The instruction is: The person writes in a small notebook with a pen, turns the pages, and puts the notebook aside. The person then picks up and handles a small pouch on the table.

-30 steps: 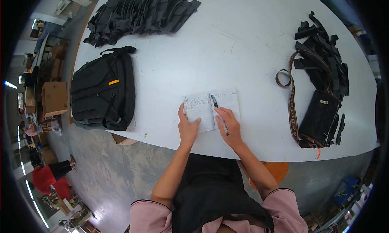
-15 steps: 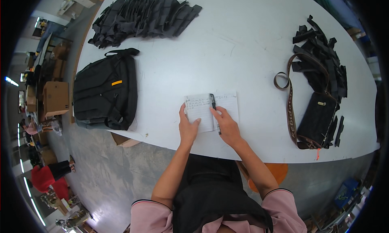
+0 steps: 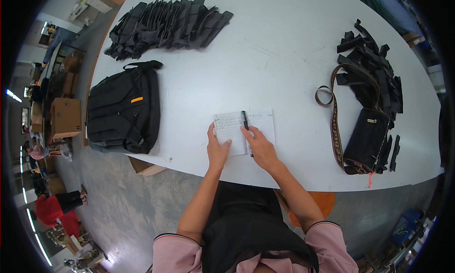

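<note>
An open notebook (image 3: 263, 123) with lined pages lies on the white table near its front edge. Handwriting fills the top lines of its left page. My left hand (image 3: 217, 152) grips the left side of the notebook, thumb resting on the page and fingers along the outer edge. A black pen (image 3: 244, 118) lies lengthwise along the fold between the pages. Over it, my right hand (image 3: 261, 148) is closed, fingertips on the pen's barrel. The pen's lower end shows below the hand, and its middle is partly covered by the fingers.
On the white table (image 3: 222, 83) stand a black backpack (image 3: 121, 109) at left and a row of black fabric pieces (image 3: 166, 26) behind it. At right, a small black shoulder bag (image 3: 368, 135) leans beside loose black strips (image 3: 374, 69). An orange stool (image 3: 322, 204) sits below the edge.
The whole view has shifted slightly. My hands, the notebook and the pen keep nearly the same places relative to one another.
</note>
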`<action>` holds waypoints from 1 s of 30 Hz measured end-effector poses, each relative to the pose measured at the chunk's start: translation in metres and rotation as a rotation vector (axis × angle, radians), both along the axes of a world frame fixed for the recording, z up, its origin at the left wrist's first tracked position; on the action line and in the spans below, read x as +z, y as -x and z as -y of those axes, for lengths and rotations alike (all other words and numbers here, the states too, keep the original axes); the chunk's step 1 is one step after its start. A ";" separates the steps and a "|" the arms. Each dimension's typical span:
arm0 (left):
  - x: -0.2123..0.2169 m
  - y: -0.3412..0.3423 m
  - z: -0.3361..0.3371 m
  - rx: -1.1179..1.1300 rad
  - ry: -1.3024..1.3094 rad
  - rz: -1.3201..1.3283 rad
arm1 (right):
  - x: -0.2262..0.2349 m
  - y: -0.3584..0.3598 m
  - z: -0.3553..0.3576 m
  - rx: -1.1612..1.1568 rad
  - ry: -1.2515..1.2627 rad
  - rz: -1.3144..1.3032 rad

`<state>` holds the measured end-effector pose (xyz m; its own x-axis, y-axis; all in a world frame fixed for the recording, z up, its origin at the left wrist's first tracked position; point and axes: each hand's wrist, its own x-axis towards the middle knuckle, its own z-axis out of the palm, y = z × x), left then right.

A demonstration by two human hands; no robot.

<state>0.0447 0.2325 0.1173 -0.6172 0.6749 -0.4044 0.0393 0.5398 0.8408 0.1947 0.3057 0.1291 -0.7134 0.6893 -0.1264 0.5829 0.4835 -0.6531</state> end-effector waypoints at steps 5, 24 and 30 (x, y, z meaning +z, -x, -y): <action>-0.003 0.001 0.002 -0.002 -0.025 -0.012 | 0.004 0.000 -0.001 0.032 0.006 0.017; -0.004 0.002 0.000 -0.001 -0.003 0.013 | -0.002 -0.002 -0.001 0.001 0.028 -0.001; 0.000 0.003 -0.001 -0.005 0.006 0.019 | -0.001 0.001 -0.002 -0.011 0.047 -0.017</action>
<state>0.0421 0.2334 0.1176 -0.6057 0.6757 -0.4202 0.0263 0.5448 0.8382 0.1933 0.3080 0.1280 -0.7078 0.6910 -0.1464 0.5768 0.4457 -0.6846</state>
